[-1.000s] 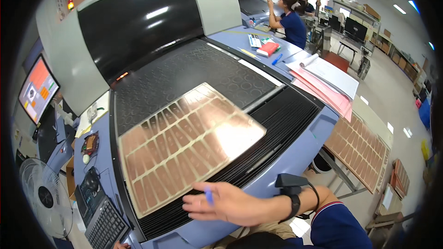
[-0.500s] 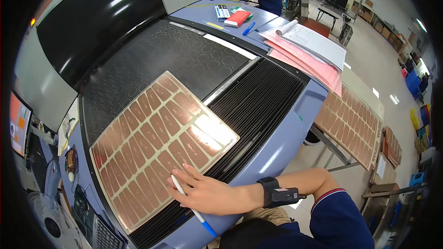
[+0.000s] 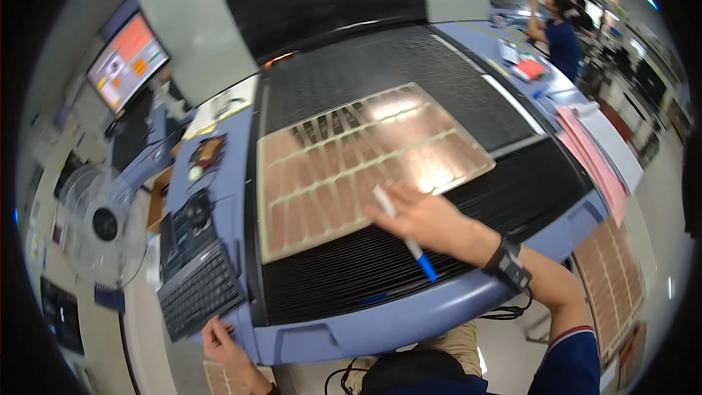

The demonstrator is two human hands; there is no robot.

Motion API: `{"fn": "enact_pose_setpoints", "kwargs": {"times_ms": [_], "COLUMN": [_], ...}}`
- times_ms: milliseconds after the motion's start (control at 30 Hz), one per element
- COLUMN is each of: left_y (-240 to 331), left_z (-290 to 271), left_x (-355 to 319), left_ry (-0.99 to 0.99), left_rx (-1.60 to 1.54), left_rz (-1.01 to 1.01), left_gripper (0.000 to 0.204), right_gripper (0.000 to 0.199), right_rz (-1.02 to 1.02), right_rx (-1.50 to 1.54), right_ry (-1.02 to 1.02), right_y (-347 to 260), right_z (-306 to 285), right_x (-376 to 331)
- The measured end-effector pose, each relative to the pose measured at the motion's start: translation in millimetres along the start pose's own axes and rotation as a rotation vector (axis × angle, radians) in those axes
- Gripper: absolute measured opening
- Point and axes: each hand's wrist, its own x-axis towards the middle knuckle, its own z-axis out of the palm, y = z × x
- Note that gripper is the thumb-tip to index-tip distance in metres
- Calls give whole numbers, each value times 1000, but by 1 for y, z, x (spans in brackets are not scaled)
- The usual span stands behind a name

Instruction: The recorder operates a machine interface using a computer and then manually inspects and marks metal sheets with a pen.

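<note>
A flat copper-coloured circuit panel, divided by pale lines into rows of tapered blocks, lies on the machine's black bed. My right hand is over the panel's near right edge, holding a white marker pen with a blue end between its fingers. The blue end points down toward the ribbed black strip. My left hand is low at the left, beside the near end of a black keyboard. Its fingers are loosely bent and apart, with nothing visible in them.
A monitor, a mouse and a fan stand at the left. Pink sheets and papers rest on the right ledge. Another copper panel lies lower right. A person in dark blue sits at the far right.
My view has turned left. My left hand has come into sight near the keyboard. The right hand, with the marker pen, has shifted toward the panel's right side.
</note>
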Motion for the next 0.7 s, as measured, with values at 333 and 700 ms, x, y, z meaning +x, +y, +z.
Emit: {"fn": "enact_pose_setpoints", "kwargs": {"times_ms": [333, 700], "left_y": [11, 18], "left_z": [-6, 2], "left_x": [-6, 2], "left_ry": [76, 53], "left_rx": [-60, -56], "left_rz": [-15, -17], "left_gripper": [17, 17], "right_gripper": [49, 69], "right_rz": [327, 293], "right_rx": [319, 240], "right_ry": [-212, -235], "right_y": [-3, -5], "right_z": [28, 12], "right_x": [57, 45]}}
